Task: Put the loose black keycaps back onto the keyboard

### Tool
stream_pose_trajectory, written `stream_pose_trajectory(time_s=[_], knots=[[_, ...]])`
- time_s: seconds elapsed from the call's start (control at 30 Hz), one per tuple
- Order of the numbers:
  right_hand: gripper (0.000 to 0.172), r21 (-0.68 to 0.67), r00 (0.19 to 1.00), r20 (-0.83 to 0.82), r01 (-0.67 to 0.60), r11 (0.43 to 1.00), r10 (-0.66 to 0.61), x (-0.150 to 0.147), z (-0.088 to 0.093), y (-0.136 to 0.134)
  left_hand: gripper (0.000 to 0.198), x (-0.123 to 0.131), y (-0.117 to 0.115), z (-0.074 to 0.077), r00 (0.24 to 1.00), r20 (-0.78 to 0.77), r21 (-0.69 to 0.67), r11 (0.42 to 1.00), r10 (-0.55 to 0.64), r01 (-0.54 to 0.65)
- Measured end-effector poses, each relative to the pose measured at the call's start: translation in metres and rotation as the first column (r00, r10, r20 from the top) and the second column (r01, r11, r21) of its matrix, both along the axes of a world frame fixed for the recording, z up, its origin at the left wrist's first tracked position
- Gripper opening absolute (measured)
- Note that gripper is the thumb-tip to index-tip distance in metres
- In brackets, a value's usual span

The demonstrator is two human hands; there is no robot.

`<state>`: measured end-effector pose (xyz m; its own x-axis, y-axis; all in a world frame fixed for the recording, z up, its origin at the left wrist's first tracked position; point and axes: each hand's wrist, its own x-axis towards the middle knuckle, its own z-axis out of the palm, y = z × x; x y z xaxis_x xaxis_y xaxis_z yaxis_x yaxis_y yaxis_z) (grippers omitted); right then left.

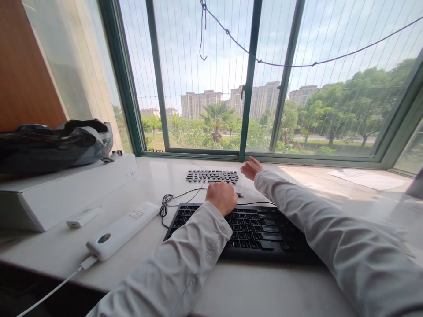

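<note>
A black keyboard [251,229] lies in front of me on the white sill. Many of its key places look like bare square sockets. Behind it, loose black keycaps [211,176] are set out in rows. My left hand [222,197] is closed in a fist over the keyboard's back edge, between it and the keycaps; its fingertips are hidden. Farther back, my right hand [251,168] is bent with fingers curled together, just right of the keycap rows. Whatever it may hold is hidden. A cable plug [239,195] lies right beside my left hand.
Left of the keyboard are a coiled black cable [165,204], a white power bank [122,231] with a charging lead and a small white adapter [83,217]. A dark headset [56,143] rests on a white box [76,189]. Paper [366,178] lies at right. Windows stand behind.
</note>
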<state>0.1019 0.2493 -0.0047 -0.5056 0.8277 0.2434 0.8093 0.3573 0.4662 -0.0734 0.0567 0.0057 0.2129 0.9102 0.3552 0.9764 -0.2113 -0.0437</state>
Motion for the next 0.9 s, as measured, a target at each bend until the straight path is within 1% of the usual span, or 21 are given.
stream_pose_trajectory(time_s=[0.07,0.17,0.37,0.63,0.9], knots=[[0.024,-0.026,0.999,0.029,0.038,0.999,-0.037,0.003,0.003,0.013,0.033,0.0,0.001,-0.001,1.0,0.003,0.017,1.0,-0.006,0.006],[0.033,-0.059,0.996,0.042,0.083,0.995,-0.081,0.003,0.005,0.031,0.032,-0.001,0.003,-0.003,0.999,0.017,0.06,0.998,-0.034,0.032],[0.032,-0.122,0.994,0.013,0.106,0.987,-0.105,-0.006,-0.001,0.058,0.032,-0.002,0.005,-0.006,0.999,0.028,0.114,0.993,-0.046,0.042],[0.032,-0.18,0.995,-0.033,0.09,0.98,-0.097,-0.012,-0.01,0.08,0.032,-0.002,0.005,-0.007,0.998,0.034,0.122,0.991,-0.058,0.054],[0.03,-0.21,0.993,-0.058,0.086,0.974,-0.101,-0.015,-0.015,0.093,0.032,-0.002,0.006,-0.007,0.999,0.028,0.094,0.995,-0.039,0.036]])
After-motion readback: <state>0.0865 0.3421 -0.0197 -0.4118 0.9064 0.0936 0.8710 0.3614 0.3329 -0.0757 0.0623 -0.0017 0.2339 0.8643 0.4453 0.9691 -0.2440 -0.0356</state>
